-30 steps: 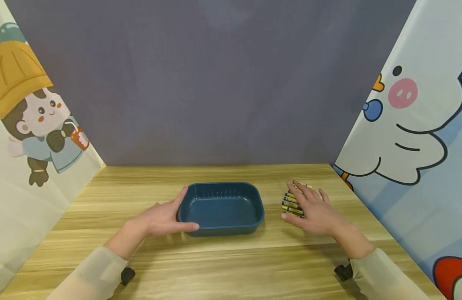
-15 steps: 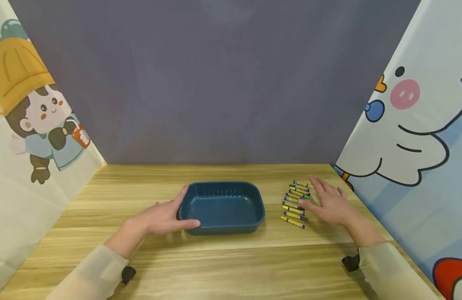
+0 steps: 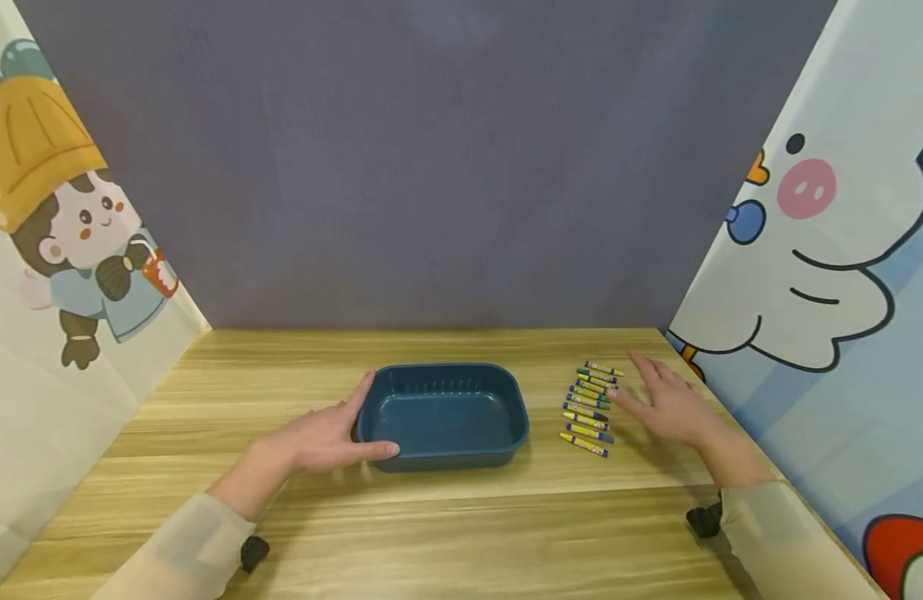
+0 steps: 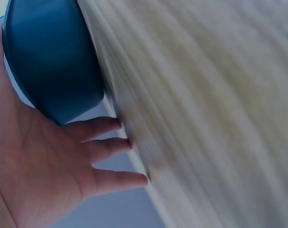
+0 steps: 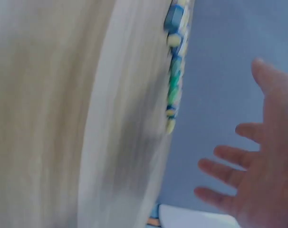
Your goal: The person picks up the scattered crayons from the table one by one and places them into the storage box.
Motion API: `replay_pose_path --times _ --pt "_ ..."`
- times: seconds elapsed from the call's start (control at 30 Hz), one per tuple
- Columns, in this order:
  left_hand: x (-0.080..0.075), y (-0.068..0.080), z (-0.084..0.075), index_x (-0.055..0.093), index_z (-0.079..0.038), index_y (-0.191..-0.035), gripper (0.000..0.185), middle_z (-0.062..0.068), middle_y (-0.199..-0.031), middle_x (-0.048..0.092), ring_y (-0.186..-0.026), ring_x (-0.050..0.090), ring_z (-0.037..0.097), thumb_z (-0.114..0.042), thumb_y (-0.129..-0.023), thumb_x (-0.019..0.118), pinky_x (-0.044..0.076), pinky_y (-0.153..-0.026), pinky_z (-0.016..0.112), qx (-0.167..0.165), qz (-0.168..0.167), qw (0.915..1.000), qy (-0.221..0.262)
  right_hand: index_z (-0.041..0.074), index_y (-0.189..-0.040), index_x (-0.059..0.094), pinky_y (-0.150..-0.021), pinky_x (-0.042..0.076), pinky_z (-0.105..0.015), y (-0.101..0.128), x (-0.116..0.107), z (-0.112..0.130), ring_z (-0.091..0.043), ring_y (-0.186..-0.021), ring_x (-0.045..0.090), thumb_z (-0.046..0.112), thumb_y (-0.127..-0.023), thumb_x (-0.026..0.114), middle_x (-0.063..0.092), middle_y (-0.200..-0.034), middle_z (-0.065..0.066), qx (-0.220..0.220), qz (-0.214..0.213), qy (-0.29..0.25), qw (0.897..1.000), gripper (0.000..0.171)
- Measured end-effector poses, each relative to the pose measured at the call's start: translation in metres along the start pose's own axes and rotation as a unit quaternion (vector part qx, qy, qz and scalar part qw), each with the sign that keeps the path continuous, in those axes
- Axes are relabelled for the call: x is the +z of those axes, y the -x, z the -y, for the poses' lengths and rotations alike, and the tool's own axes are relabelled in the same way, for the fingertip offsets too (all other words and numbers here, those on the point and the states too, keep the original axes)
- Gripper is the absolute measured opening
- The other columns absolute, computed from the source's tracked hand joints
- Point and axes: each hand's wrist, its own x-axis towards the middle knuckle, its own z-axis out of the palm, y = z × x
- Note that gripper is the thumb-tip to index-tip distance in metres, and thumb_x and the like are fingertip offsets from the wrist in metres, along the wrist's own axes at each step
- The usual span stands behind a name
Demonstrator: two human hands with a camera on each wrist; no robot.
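Note:
A dark blue oblong tray (image 3: 461, 456) sits empty in the middle of the wooden table (image 3: 461, 533). My left hand (image 3: 339, 430) rests flat against its left end, thumb along the front corner; the left wrist view shows the straight fingers (image 4: 106, 147) beside the tray (image 4: 53, 61). Several crayons (image 3: 590, 407) with yellow and blue wrappers lie in a neat row right of the tray. My right hand (image 3: 659, 398) hovers open just right of that row, fingers spread and holding nothing. In the blurred right wrist view, the crayons (image 5: 175, 71) lie beyond the spread hand (image 5: 248, 175).
A grey backdrop (image 3: 446, 167) closes the far side of the table. Cartoon-printed panels stand on the left (image 3: 63, 250) and on the right (image 3: 829, 250). Bare wood lies in front of the tray and behind it.
My right hand has come off the crayon row and moved right, uncovering the whole row. The left hand and the tray have stayed put.

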Motion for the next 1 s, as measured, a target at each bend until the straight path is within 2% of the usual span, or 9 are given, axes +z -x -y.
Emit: replay_pose_path --times 0.1,0.17,0.3,0.47,0.77,1.0 --pt "-0.001 0.002 0.002 -0.022 -0.028 -0.175 0.130 0.036 -0.170 0.037 -0.131 0.069 0.046 -0.083 -0.094 0.065 0.054 -0.107 0.063 -0.001 0.008 0.9997 0.021 -0.001 -0.171 0.031 -0.106 0.045 -0.079 -0.013 -0.001 -0.011 -0.065 -0.138 0.053 0.052 -0.115 0.051 0.036 -0.165 -0.043 0.001 -0.004 -0.018 1.000 0.079" --pt "-0.001 0.003 0.005 -0.022 -0.028 -0.174 0.130 0.038 -0.173 0.031 -0.136 0.066 0.049 -0.082 -0.095 0.066 0.053 -0.108 0.063 0.000 0.010 0.9995 0.030 -0.002 -0.167 0.040 -0.102 0.052 -0.072 -0.026 0.001 -0.021 -0.059 -0.132 0.061 0.047 -0.117 0.052 0.046 -0.162 -0.039 -0.004 -0.008 -0.032 0.999 0.071" --pt "0.000 0.005 0.007 -0.023 -0.026 -0.174 0.131 0.039 -0.170 0.035 -0.147 0.055 0.054 -0.081 -0.095 0.066 0.048 -0.115 0.066 0.004 0.004 0.9995 0.032 -0.002 -0.157 0.056 -0.095 0.059 -0.062 -0.051 0.007 -0.038 -0.050 -0.120 0.070 0.032 -0.115 0.061 0.062 -0.150 -0.033 -0.023 -0.006 -0.081 0.996 0.054" --pt "0.001 0.005 0.007 -0.022 -0.025 -0.175 0.133 0.040 -0.166 0.041 -0.152 0.049 0.055 -0.081 -0.094 0.067 0.043 -0.120 0.067 0.007 -0.001 0.9994 0.032 0.002 -0.152 0.064 -0.099 0.058 -0.062 -0.070 0.011 -0.047 -0.050 -0.123 0.069 0.024 -0.114 0.064 0.066 -0.146 -0.031 -0.018 0.009 -0.125 0.992 0.045" --pt "0.004 0.001 0.005 -0.020 -0.024 -0.175 0.131 0.039 -0.172 0.031 -0.153 0.045 0.058 -0.079 -0.095 0.068 0.043 -0.119 0.068 0.006 0.015 0.9987 0.049 0.005 -0.144 0.073 -0.107 0.054 -0.066 -0.088 0.026 -0.062 -0.051 -0.130 0.067 0.021 -0.113 0.065 0.073 -0.140 -0.026 -0.020 0.025 -0.111 0.993 0.036" --pt "0.002 -0.001 0.002 -0.020 -0.025 -0.175 0.132 0.041 -0.170 0.034 -0.155 0.042 0.059 -0.080 -0.094 0.068 0.042 -0.120 0.069 0.006 0.010 0.9990 0.043 0.004 -0.137 0.077 -0.112 0.048 -0.070 -0.090 0.024 -0.059 -0.054 -0.134 0.063 0.018 -0.111 0.066 0.071 -0.143 -0.027 -0.022 0.031 -0.114 0.993 0.032"
